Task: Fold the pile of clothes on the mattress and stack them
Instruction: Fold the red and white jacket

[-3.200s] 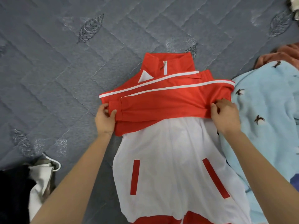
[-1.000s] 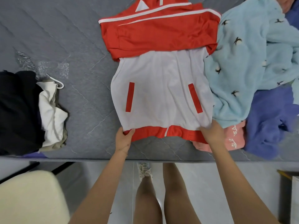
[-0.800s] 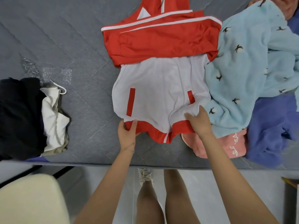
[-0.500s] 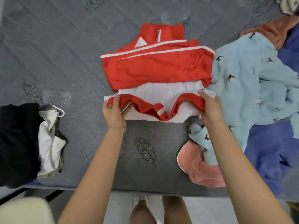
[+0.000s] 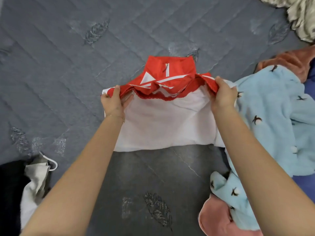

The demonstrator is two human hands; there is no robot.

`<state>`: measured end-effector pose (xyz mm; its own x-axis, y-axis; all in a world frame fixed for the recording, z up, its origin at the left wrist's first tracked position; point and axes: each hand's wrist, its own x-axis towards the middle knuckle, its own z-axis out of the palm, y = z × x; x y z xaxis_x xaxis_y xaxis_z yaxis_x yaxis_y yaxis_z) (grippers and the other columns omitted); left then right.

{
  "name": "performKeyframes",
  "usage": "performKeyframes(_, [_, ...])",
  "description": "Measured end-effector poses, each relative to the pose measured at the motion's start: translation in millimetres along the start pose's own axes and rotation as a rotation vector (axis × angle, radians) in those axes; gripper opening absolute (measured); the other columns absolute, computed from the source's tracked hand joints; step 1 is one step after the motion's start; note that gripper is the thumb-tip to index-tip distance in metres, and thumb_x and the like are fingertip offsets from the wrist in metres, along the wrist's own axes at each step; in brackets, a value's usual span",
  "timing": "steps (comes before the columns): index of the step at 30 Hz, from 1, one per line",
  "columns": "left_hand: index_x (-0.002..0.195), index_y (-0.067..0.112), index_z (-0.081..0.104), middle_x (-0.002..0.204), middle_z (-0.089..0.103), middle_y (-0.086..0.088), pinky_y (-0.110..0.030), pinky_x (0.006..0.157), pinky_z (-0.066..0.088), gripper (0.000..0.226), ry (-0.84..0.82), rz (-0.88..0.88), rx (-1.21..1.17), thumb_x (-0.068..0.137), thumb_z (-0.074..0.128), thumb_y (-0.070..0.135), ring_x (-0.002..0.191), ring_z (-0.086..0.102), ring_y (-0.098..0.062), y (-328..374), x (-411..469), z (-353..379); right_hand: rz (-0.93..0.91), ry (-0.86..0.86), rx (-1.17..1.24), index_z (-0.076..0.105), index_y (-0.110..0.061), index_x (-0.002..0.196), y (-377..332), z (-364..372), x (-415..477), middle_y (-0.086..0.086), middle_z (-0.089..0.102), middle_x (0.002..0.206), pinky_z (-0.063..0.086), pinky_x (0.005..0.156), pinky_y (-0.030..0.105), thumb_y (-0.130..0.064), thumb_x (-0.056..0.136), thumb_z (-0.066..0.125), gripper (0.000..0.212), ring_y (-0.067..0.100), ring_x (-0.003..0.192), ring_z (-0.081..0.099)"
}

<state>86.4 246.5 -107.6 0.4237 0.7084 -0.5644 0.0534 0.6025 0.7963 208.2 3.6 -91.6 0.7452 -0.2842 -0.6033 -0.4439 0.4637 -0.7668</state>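
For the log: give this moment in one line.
jacket mid-fold; left hand grips hem; right hand grips hem; hem near collar

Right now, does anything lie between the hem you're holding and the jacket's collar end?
Nothing visible does. The left hand and right hand hold the red hem over the upper half of the jacket. The light blue fleece lies beside its right edge, clear of the fold.

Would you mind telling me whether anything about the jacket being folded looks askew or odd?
Slightly: the red hem of the jacket, gripped by the left hand and the right hand, sags and ripples between them instead of lying straight below the collar. Nothing looks torn or spilled.
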Motion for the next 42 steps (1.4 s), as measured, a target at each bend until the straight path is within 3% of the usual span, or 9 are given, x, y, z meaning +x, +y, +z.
performKeyframes(7, [0.086, 0.001, 0.053, 0.068, 0.066, -0.012, -0.032, 0.055, 0.058, 0.01, 0.012, -0.053, -0.138, 0.095, 0.056, 0.003, 0.057, 0.069, -0.021, 16, 36, 30, -0.038, 0.009, 0.027, 0.058, -0.003, 0.084, -4, 26, 44, 0.012, 0.064, 0.077, 0.057, 0.066, 0.033, 0.002, 0.088, 0.062, 0.007, 0.022, 0.074, 0.065])
performKeyframes(9, [0.083, -0.001, 0.055, 0.066, 0.066, -0.012, -0.032, 0.053, 0.058, 0.013, 0.008, -0.053, -0.225, 0.095, 0.054, 0.001, 0.055, 0.069, -0.02, 21, 45, 43, -0.077, -0.062, 0.074, 0.066, -0.004, 0.065, -11, 35, 55, 0.008, 0.067, 0.064, 0.055, 0.062, 0.028, 0.005, 0.09, 0.055, 0.029, 0.017, 0.062, 0.065])
performKeyframes(12, [0.115, -0.005, 0.053, 0.086, 0.068, -0.005, -0.027, 0.061, 0.057, 0.021, -0.067, -0.043, -0.199, 0.1, 0.049, 0.009, 0.072, 0.07, -0.014, 15, 57, 58, -0.112, -0.207, -0.006, 0.063, -0.009, 0.08, -12, 47, 55, -0.001, 0.064, 0.066, 0.053, 0.065, 0.024, -0.009, 0.097, 0.051, 0.021, 0.009, 0.064, 0.061])
performKeyframes(16, [0.147, 0.005, 0.03, 0.133, 0.053, -0.008, -0.018, 0.095, 0.04, 0.049, -0.276, 0.297, 0.612, 0.101, 0.044, 0.013, 0.123, 0.051, -0.019, -20, 47, 51, -0.232, -0.225, -0.651, 0.036, -0.015, 0.144, 16, 37, 53, 0.004, 0.049, 0.137, 0.038, 0.106, 0.027, -0.029, 0.092, 0.063, 0.06, 0.012, 0.124, 0.049])
performKeyframes(21, [0.153, 0.037, 0.009, 0.162, -0.004, 0.001, -0.05, 0.116, -0.008, 0.068, -0.558, 0.663, 1.804, 0.095, 0.036, 0.058, 0.149, -0.009, -0.026, -66, 49, 23, -0.527, -0.322, -1.43, 0.031, -0.022, 0.149, 41, 5, 64, 0.004, 0.026, 0.158, 0.009, 0.119, 0.043, -0.054, 0.088, 0.059, 0.074, 0.024, 0.147, 0.014])
performKeyframes(25, [0.148, 0.044, -0.013, 0.159, -0.022, 0.006, -0.056, 0.112, -0.017, 0.078, -0.533, 0.667, 1.935, 0.077, -0.001, 0.075, 0.145, -0.024, -0.025, -82, 65, 1, -0.51, -0.34, -1.84, 0.002, -0.037, 0.154, 60, -22, 76, 0.001, -0.009, 0.163, -0.01, 0.117, 0.049, -0.067, 0.091, 0.037, 0.078, 0.025, 0.149, -0.012])
performKeyframes(31, [0.152, 0.04, -0.003, 0.161, -0.016, 0.001, -0.058, 0.113, -0.012, 0.081, -0.523, 0.692, 1.896, 0.079, 0.005, 0.075, 0.147, -0.019, -0.028, -83, 63, -1, -0.619, -0.308, -1.819, 0.009, -0.034, 0.154, 60, -26, 77, 0.005, -0.003, 0.163, -0.007, 0.118, 0.048, -0.069, 0.09, 0.037, 0.077, 0.026, 0.149, -0.007])
performKeyframes(35, [0.151, 0.032, 0.019, 0.161, 0.015, -0.006, -0.061, 0.115, 0.009, 0.082, -0.777, 1.07, 1.707, 0.082, 0.033, 0.074, 0.147, 0.011, -0.032, -92, 14, -10, -0.827, -0.142, -1.603, 0.032, -0.022, 0.15, 44, -36, 72, 0.018, 0.015, 0.159, 0.002, 0.118, 0.045, -0.062, 0.082, 0.048, 0.081, 0.034, 0.147, 0.008])
performKeyframes(42, [0.149, 0.023, 0.029, 0.155, 0.032, -0.01, -0.059, 0.113, 0.019, 0.098, -0.842, 1.149, 1.886, 0.067, 0.081, 0.027, 0.142, 0.029, -0.036, -108, 11, -57, -0.483, -0.205, -1.534, 0.011, -0.012, 0.154, 18, -48, 83, 0.015, 0.034, 0.152, 0.024, 0.114, 0.044, -0.047, 0.086, 0.065, 0.094, 0.036, 0.138, 0.031])
